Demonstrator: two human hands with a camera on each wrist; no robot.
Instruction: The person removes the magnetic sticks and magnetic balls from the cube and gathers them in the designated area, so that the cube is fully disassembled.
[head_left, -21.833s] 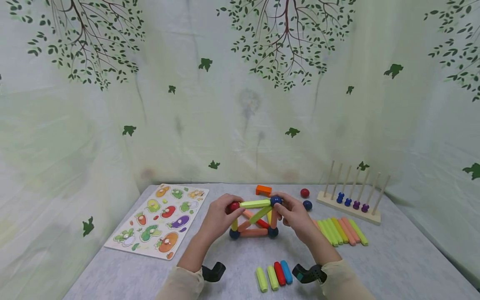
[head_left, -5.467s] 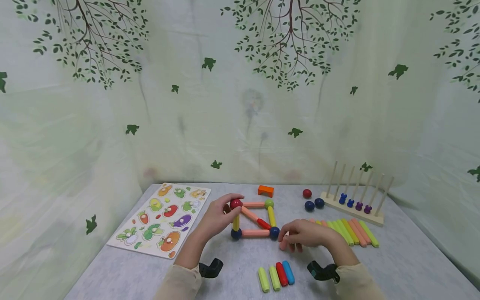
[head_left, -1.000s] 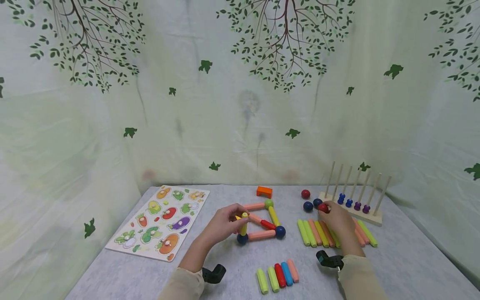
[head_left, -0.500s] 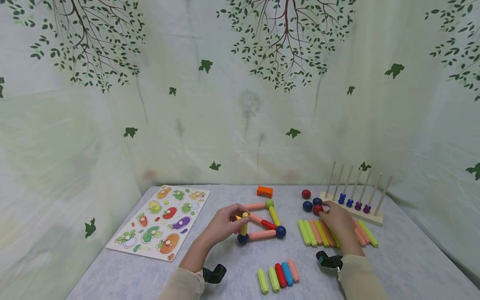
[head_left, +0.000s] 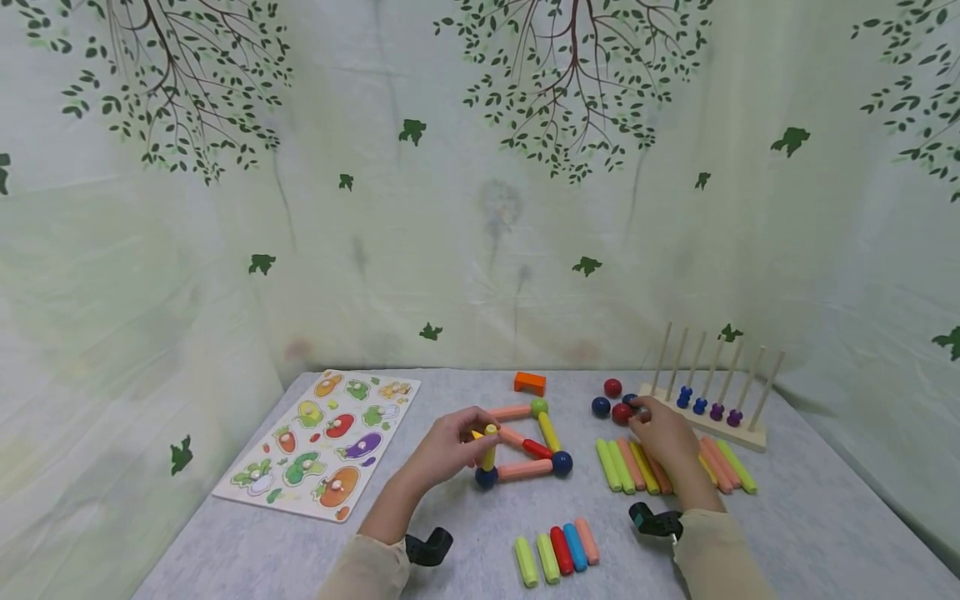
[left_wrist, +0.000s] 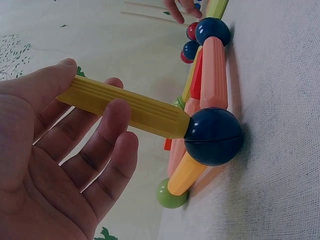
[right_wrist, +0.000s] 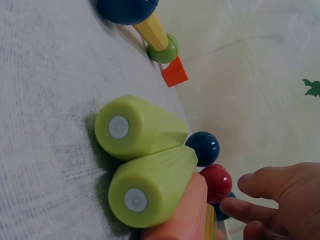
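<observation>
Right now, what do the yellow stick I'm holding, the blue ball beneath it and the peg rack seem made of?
Yellow stick: probably plastic, satin, with moulded-looking grooves. Blue ball: likely semi-gloss plastic, with soft reflections and a seam line. Peg rack: apparently matt, pale wood, judging by colour; grain isn't discernible.

In the head view, the right hand (head_left: 666,429) partly hides a blue ball (head_left: 628,399) and several sticks (head_left: 660,477). The left wrist view's edge crops the left hand (left_wrist: 52,172).

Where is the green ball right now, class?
In the head view, the green ball is below and right of centre, where a pink stick meets a yellow stick, just nearer the camera than the orange block.
</observation>
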